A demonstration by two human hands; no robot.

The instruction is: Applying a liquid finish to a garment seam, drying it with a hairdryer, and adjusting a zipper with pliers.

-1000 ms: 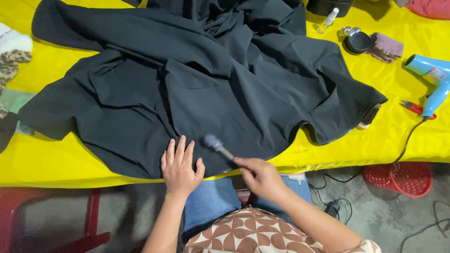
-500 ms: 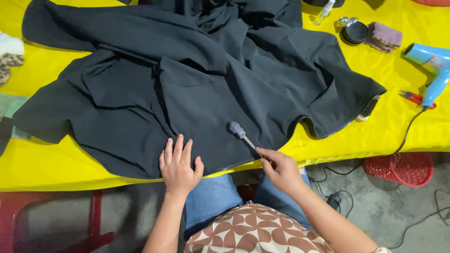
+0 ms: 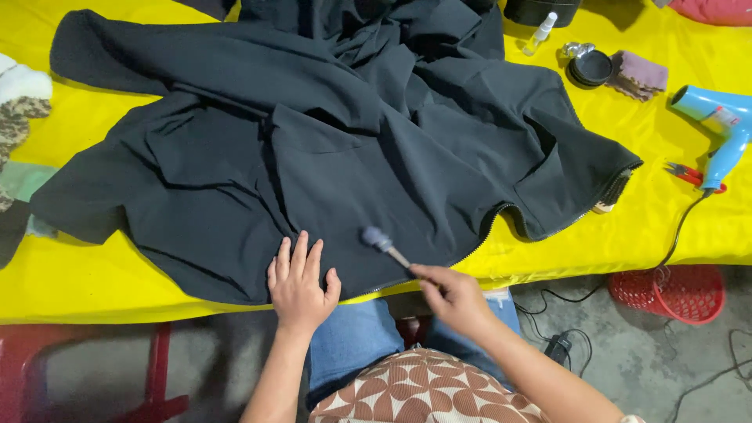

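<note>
A large black garment [image 3: 337, 141] with a zipper along its edge lies spread over a yellow table [image 3: 70, 274]. My left hand [image 3: 299, 282] rests flat on the garment's near hem, fingers apart. My right hand [image 3: 450, 296] grips the handle of a small brush [image 3: 382, 243], whose grey head touches the fabric just right of my left hand, near the zipper.
At the table's right lie a blue hair dryer [image 3: 717, 129], small red snips [image 3: 689, 174], a round black tin [image 3: 591, 69], a mauve cloth [image 3: 641, 74] and a small spray bottle [image 3: 539, 33]. Patterned fabrics [image 3: 17, 117] sit at the left edge. A red basket [image 3: 670, 291] stands on the floor.
The brush head has shifted along the near hem of the garment, first to the right and then back toward my left hand. My left hand stays pressed on the fabric.
</note>
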